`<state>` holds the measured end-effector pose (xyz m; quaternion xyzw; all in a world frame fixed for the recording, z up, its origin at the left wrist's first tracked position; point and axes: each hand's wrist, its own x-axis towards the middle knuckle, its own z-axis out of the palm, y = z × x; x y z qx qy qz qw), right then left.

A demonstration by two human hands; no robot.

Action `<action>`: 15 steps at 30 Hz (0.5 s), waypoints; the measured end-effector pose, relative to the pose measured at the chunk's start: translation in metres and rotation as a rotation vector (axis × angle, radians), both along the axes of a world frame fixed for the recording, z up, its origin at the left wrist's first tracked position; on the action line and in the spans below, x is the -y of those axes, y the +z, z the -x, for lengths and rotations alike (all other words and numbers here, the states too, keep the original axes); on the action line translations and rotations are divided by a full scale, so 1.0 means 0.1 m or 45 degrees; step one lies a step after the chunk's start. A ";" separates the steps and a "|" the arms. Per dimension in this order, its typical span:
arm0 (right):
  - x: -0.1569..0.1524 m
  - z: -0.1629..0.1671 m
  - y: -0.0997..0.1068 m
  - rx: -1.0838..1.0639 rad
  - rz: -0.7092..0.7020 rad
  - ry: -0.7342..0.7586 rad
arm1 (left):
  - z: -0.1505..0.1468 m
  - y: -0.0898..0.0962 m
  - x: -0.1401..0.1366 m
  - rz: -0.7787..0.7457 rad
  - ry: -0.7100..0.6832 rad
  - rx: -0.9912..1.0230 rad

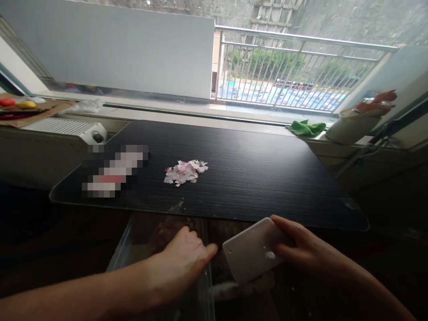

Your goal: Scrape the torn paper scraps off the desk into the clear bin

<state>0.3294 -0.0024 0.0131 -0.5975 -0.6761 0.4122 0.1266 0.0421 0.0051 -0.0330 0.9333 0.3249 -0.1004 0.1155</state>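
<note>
My left hand (185, 254) is just below the table's front edge, above a clear plastic bin (118, 249). Its fingers curl downward out of sight and the thumb points right; what they hold, if anything, is hidden. To the right, my right hand (297, 243) grips a flat white rectangular plate (249, 252) with rounded corners and a small hole near one corner. The plate is tilted and apart from my left hand. On the black table (254, 174) lies a loose heap of small pink and white paper scraps (185, 171).
A blurred-out pinkish strip (115, 174) lies on the table's left side. A white radiator (67, 129) stands at the left. On the windowsill are a green cloth (306, 128) and a pale container (351, 125). A metal railing (267, 71) shows outside the window.
</note>
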 end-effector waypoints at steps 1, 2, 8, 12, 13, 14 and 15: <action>-0.03 0.04 0.02 0.027 0.033 0.082 | -0.05 0.01 -0.03 0.062 -0.064 -0.060; -0.05 0.08 0.04 0.052 0.051 0.142 | -0.10 0.04 -0.06 0.064 -0.098 -0.114; 0.03 0.21 0.03 0.194 -0.074 0.206 | -0.18 0.24 -0.11 0.069 -0.213 -0.067; 0.09 0.39 0.01 0.535 -0.136 0.215 | -0.11 0.18 -0.08 0.003 -0.204 -0.060; 0.09 0.42 0.00 0.612 -0.095 0.207 | -0.08 0.17 -0.07 -0.022 -0.201 -0.042; 0.08 0.43 -0.01 0.636 -0.038 0.200 | -0.05 0.17 -0.06 -0.044 -0.200 -0.022; 0.09 0.42 -0.02 0.613 0.020 0.190 | -0.02 0.18 -0.04 -0.063 -0.196 -0.003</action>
